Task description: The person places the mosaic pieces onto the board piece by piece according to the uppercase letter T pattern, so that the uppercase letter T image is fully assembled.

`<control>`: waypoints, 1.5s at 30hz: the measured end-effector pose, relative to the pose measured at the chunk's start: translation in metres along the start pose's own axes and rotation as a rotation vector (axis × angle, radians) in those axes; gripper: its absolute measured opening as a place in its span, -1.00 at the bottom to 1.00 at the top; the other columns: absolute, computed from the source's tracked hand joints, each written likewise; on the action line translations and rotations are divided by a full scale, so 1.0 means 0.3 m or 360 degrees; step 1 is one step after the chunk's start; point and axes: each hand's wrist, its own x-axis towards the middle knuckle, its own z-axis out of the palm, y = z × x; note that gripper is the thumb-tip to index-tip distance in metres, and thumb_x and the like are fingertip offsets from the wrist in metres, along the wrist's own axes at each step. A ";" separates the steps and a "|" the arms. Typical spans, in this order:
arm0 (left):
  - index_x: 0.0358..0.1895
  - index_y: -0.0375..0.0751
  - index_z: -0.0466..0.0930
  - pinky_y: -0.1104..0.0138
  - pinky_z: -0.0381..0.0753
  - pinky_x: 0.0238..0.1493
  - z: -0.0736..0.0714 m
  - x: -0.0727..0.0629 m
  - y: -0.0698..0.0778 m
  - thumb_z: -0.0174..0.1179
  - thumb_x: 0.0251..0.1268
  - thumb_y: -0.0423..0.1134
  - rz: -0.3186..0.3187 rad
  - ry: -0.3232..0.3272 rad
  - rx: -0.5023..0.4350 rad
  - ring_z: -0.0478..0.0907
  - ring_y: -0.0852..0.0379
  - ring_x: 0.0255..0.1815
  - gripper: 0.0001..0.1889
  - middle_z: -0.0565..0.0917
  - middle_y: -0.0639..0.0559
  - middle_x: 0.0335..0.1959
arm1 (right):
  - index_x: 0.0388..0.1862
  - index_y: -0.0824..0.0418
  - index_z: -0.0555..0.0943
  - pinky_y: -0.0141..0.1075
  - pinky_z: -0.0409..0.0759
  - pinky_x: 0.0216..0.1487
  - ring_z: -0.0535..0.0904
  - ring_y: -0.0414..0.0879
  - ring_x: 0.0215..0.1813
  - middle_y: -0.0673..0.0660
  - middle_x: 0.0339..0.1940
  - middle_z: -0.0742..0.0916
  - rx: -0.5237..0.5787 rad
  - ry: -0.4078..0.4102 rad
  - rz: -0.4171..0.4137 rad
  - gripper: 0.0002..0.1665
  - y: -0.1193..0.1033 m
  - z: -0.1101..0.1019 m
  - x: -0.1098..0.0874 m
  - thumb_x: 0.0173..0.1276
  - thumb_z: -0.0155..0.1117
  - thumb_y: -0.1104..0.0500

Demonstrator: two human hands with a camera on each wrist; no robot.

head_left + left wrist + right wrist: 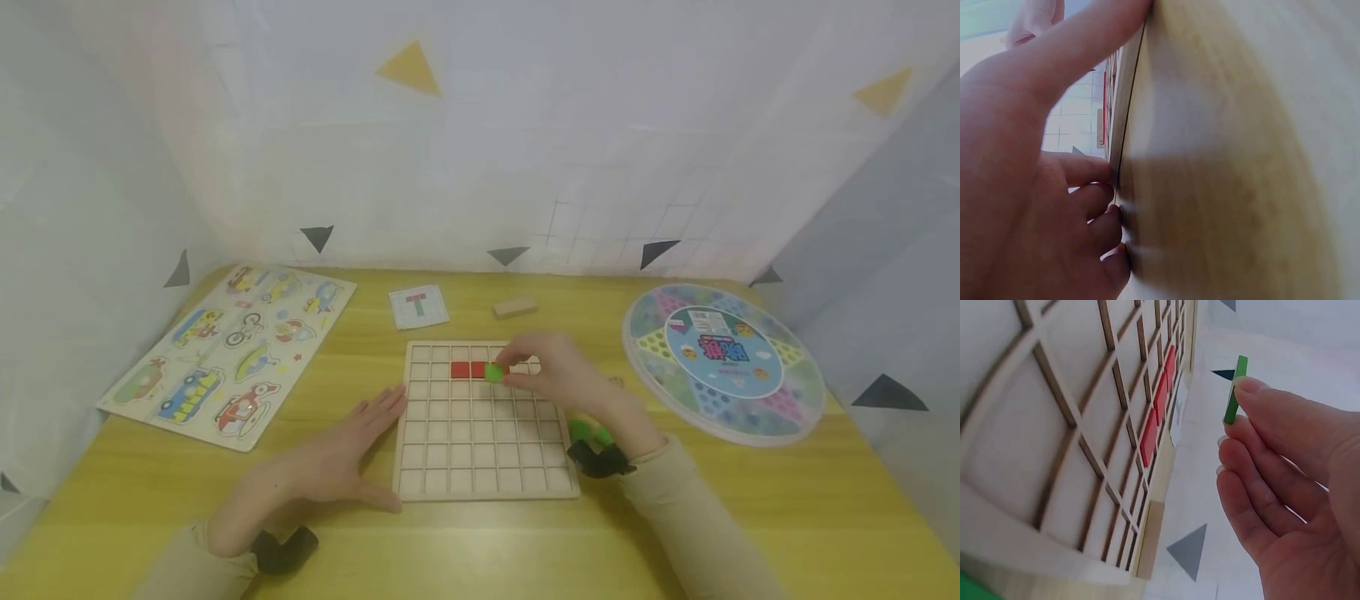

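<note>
A wooden grid board [461, 456] lies on the table in front of the person. Three red tiles [1160, 405] sit side by side in one of its far rows, the rightmost partly covered in the head view. The right hand [555, 371] pinches a green tile [1236, 389] between thumb and forefinger; the tile is tilted on edge above the board. Spread along the board's left edge, the left hand [341, 454] rests with fingertips at the upper side and thumb at the near corner. Loose green tiles [581, 431] lie right of the board, partly behind the right wrist.
Behind the board are a card [418, 307] printed with a red and green T and a small wooden block [515, 307]. A vehicle puzzle board [232, 354] lies at left, a round game box [723, 362] at right. A patterned wall covering [480, 167] closes the back.
</note>
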 end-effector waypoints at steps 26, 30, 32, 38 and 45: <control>0.63 -0.16 -0.16 -0.10 -0.11 0.60 0.002 0.005 -0.004 0.37 -0.13 0.47 -0.0024 -0.0012 0.0008 -0.26 -0.12 0.66 0.35 -0.23 -0.03 0.67 | -0.14 0.22 0.74 -0.13 0.72 -0.03 0.69 -0.01 -0.12 0.03 -0.17 0.79 0.0062 -0.0079 -0.0029 -0.79 -0.005 0.074 0.017 0.23 0.49 0.26; 0.63 -0.16 -0.16 -0.10 -0.11 0.60 0.001 0.005 0.001 0.37 -0.13 0.46 -0.0029 -0.0020 0.0002 -0.27 -0.12 0.66 0.36 -0.23 -0.03 0.67 | -0.14 0.22 0.74 -0.13 0.72 -0.03 0.68 -0.04 -0.12 0.04 -0.16 0.79 0.0075 -0.0067 -0.0021 -0.79 0.005 0.076 0.016 0.24 0.48 0.24; 0.63 -0.16 -0.17 -0.10 -0.11 0.60 0.001 0.005 0.001 0.38 -0.14 0.46 -0.0031 -0.0021 0.0007 -0.27 -0.12 0.66 0.36 -0.23 -0.04 0.67 | -0.14 0.21 0.75 -0.15 0.72 -0.03 0.69 -0.07 -0.12 0.03 -0.16 0.79 0.0068 -0.0059 -0.0008 -0.79 0.013 0.078 0.015 0.24 0.49 0.23; 0.64 -0.15 -0.17 -0.10 -0.11 0.60 0.002 0.005 0.000 0.37 -0.14 0.47 -0.0032 -0.0020 0.0018 -0.26 -0.12 0.66 0.36 -0.23 -0.04 0.67 | -0.13 0.17 0.75 -0.20 0.71 0.00 0.68 -0.16 -0.10 -0.02 -0.16 0.79 0.0048 -0.0060 0.0077 -0.77 0.036 0.084 0.013 0.23 0.50 0.22; 0.63 -0.17 -0.16 -0.09 -0.11 0.61 0.000 0.005 0.001 0.38 -0.13 0.45 -0.0026 -0.0018 0.0006 -0.26 -0.12 0.66 0.35 -0.22 -0.05 0.67 | -0.12 0.20 0.74 -0.21 0.71 0.01 0.69 -0.15 -0.09 0.01 -0.15 0.79 0.0040 -0.0091 0.0103 -0.78 0.038 0.086 0.015 0.24 0.49 0.22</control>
